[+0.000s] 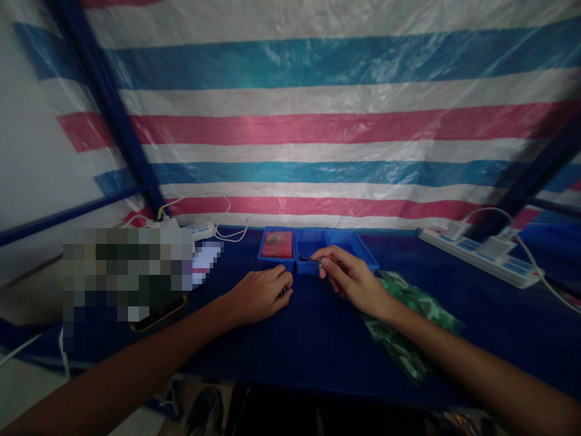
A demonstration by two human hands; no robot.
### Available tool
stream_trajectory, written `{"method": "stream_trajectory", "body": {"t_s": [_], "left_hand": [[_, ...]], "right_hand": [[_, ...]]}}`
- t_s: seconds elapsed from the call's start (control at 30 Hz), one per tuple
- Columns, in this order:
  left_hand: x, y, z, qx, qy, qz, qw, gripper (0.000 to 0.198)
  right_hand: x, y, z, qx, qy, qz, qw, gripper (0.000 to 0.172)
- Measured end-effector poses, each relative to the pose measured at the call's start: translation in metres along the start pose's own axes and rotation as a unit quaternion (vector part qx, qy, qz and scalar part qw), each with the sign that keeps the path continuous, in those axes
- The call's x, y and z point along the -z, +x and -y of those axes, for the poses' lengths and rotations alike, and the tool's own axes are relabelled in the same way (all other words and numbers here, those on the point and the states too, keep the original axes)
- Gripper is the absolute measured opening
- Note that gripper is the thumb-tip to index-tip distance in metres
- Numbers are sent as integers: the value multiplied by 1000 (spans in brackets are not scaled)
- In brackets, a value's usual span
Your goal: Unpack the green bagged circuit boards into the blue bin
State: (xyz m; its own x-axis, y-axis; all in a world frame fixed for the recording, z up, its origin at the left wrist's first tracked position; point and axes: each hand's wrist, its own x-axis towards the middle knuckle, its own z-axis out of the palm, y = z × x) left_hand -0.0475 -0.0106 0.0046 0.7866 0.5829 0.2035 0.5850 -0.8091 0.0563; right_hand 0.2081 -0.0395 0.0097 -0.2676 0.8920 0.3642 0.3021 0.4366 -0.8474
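Observation:
My left hand (263,293) rests low over the blue tabletop, its fingers curled together. A small dark thing shows between thumb and fingers, too little of it to name. My right hand (347,274) is raised at the front of the middle blue bin (307,268), pinching a small shiny metal piece (321,263) between thumb and fingertips. A few small dark pieces (303,258) lie in that bin. To its left, a blue bin (276,264) holds red flat packets (277,244). Another blue bin (351,245) stands on the right, partly hidden by my right hand.
Green-printed clear plastic packets (408,309) lie under and beside my right forearm. A white power strip (481,257) with plugs and cable sits at the right. At the left are a phone (158,313), a blurred-out patch and white cables. Striped sheeting (290,127) hangs behind.

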Motion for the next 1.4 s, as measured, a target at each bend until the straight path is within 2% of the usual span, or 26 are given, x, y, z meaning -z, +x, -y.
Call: {"method": "stream_trajectory", "body": {"t_s": [0.37, 0.6, 0.87, 1.13, 1.4], "left_hand": [[2, -1, -2, 0, 4, -8, 1000, 4], [0, 0, 0, -2, 2, -4, 1000, 12], [-3, 1, 4, -6, -43, -8, 999, 12], [-3, 1, 5, -8, -63, -17, 998, 6], [-4, 0, 7, -20, -81, -26, 996, 4]], "right_hand": [[1, 0, 1, 30, -54, -27, 998, 19], [4, 3, -4, 29, -51, -33, 998, 14], [3, 4, 0, 12, -42, -19, 999, 23], [4, 5, -4, 40, -52, -10, 998, 28], [6, 6, -7, 63, -113, -41, 991, 25]]}}
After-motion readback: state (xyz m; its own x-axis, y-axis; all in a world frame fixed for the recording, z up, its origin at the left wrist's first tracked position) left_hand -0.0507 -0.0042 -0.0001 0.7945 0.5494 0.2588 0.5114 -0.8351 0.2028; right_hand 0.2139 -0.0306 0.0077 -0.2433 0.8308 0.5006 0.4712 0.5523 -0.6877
